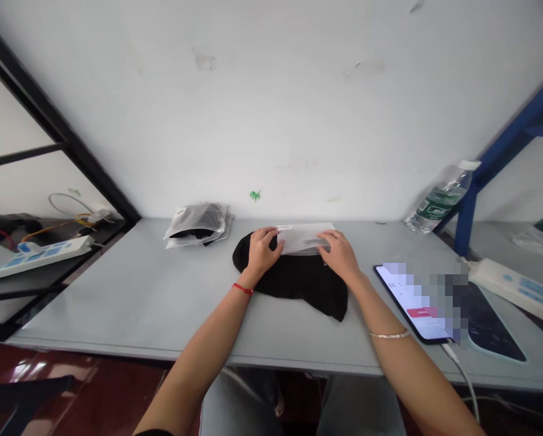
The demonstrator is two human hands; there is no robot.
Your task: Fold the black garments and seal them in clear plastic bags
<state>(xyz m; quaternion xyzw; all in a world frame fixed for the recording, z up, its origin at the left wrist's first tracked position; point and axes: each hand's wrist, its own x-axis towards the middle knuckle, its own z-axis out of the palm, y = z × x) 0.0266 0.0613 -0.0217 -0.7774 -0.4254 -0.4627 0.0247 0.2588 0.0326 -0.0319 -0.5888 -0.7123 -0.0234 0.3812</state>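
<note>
Both hands are at a frosted plastic bag (302, 235) with a small label at its upper left corner. My left hand (263, 251) pinches the bag's left side, and my right hand (340, 253) grips its right side with the fingers curled. Under the bag and hands lies a black piece of cloth (305, 281), flat on the grey table (130, 290). It has a rounded left end and a pointed lower right corner; what kind of item it is, I cannot tell. Part of it is hidden by the bag and my hands.
Several frosted bags with black contents (198, 224) are stacked at the back left. On the right are a lit phone (411, 303) with a white cable, a second phone (493, 327), a power strip (516, 287) and a leaning water bottle (441, 200). A wall (298, 121) rises behind.
</note>
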